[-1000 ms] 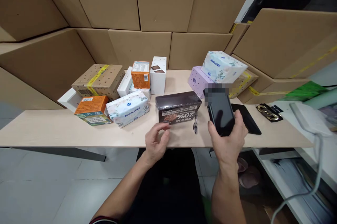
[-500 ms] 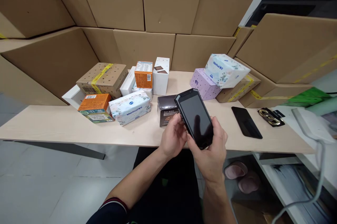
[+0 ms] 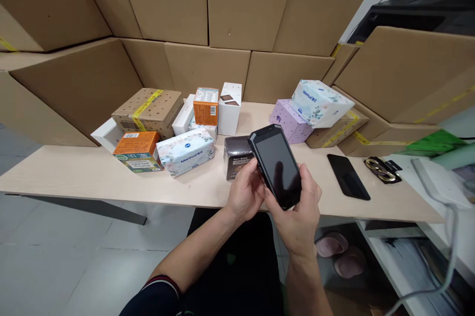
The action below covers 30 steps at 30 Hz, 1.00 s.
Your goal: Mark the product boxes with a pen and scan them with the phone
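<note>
A black rugged smartphone (image 3: 277,162) with a dark screen is held tilted above the table's front edge. My right hand (image 3: 297,212) grips its lower end, thumb along the bottom left and fingers at the right side. Along the left edge, my left hand (image 3: 247,190) has its fingers curled against the phone, partly hidden behind it. Just behind the left hand stands a dark box (image 3: 236,150) in shiny wrap, partly covered by the phone. To the right, a flat black phone-like slab (image 3: 348,176) lies on the table (image 3: 200,192).
Tissue packs (image 3: 185,150), orange boxes (image 3: 137,150) and a taped cardboard box (image 3: 148,111) crowd the left. At right, another tissue pack (image 3: 319,103) rests on a purple box (image 3: 289,120). Gold chain-like links (image 3: 382,170) lie near the right end. Cardboard walls (image 3: 208,68) enclose the back.
The camera view has shifted slightly, so the table things appear a little farther right. Both hands keep nearly the same hold on the smartphone.
</note>
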### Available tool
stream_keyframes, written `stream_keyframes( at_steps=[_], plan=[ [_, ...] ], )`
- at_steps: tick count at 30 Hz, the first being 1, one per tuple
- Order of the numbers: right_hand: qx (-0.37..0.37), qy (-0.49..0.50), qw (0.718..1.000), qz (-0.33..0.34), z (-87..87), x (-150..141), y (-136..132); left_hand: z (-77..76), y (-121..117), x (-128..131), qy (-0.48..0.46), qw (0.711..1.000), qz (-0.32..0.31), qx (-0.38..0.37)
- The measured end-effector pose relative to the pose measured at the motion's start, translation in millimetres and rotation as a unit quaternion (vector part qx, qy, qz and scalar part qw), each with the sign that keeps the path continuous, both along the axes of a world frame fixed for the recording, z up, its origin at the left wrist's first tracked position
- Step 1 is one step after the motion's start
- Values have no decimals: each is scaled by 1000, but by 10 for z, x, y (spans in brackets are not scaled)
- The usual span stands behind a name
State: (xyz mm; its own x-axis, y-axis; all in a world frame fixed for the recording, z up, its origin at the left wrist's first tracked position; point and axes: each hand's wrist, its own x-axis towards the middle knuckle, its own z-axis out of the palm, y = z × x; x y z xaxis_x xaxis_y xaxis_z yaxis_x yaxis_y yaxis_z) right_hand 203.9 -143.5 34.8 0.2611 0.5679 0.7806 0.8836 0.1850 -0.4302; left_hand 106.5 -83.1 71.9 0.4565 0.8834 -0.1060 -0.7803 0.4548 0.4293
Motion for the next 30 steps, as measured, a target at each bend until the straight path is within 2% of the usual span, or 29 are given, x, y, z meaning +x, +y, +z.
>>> stream_keyframes(
  at_steps=[9, 30],
  plan=[
    [-1, -2, 1000, 6, 17, 7, 40, 25, 39, -15, 1, 1000, 2, -18],
    [3, -39, 999, 20, 45, -8, 82, -49, 80, -97, -21, 1000, -2, -3]
  ],
)
